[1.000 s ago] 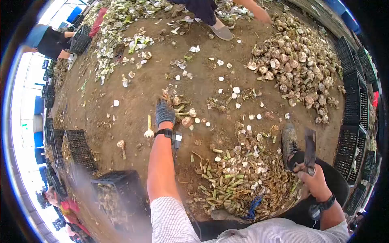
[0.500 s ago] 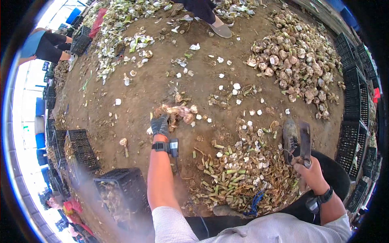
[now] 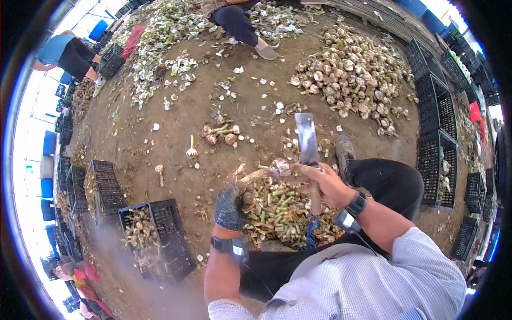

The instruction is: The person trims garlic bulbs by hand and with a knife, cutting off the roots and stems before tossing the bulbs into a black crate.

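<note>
My left hand (image 3: 229, 205), in a dark glove, is closed around the dry stalk end of a garlic bulb (image 3: 281, 168). The bulb points right, towards my other hand. Bare and wrapped round a wooden handle, my right hand (image 3: 328, 184) grips a knife (image 3: 306, 136) with a broad, blunt-ended blade pointing away from me. Its thumb reaches to the bulb; whether it touches is hard to tell. Beneath both hands lies a heap of cut garlic stems (image 3: 280, 205). A few garlic bulbs (image 3: 221, 134) lie on the ground just beyond my left hand.
A large garlic pile (image 3: 362, 72) lies ahead right. Black crates (image 3: 434, 144) line the right side, and a crate with garlic in it (image 3: 178, 234) stands at my left. Two people (image 3: 242, 24) (image 3: 66, 53) are further off. A blue cord (image 3: 311, 234) lies on the stems.
My left hand has lifted garlic from the ground and come back towards me. My right hand has brought the knife leftwards to the bulb. The view has shifted to the right.
</note>
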The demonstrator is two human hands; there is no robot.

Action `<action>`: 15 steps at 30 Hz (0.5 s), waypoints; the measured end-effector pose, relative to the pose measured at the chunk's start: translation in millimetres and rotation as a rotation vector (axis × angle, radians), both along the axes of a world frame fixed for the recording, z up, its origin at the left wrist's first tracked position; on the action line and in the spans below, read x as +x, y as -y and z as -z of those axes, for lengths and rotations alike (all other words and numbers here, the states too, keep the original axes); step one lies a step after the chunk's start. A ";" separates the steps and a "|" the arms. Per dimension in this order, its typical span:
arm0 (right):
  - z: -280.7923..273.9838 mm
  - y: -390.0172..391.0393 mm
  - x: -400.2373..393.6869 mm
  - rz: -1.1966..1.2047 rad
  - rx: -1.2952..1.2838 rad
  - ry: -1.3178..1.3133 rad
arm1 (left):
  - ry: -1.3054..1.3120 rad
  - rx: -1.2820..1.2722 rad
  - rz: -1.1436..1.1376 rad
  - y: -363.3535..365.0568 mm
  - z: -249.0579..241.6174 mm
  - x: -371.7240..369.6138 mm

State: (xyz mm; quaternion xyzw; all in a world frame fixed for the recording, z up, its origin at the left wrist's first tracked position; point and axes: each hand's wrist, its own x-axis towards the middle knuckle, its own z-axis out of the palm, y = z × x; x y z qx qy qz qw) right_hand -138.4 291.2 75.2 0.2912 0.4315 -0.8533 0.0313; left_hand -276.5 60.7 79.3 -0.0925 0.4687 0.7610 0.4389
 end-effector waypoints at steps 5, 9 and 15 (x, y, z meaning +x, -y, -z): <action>-16.9 18.8 24.1 -0.027 -0.300 -0.168 | -0.028 -0.006 0.059 17.2 -11.4 53.8; -21.7 17.8 46.1 -0.052 -0.127 -0.282 | -0.535 -0.281 0.222 21.3 -21.9 84.6; -79.7 25.4 68.4 -0.357 0.444 -0.133 | -1.306 -0.449 0.429 7.0 -31.6 114.5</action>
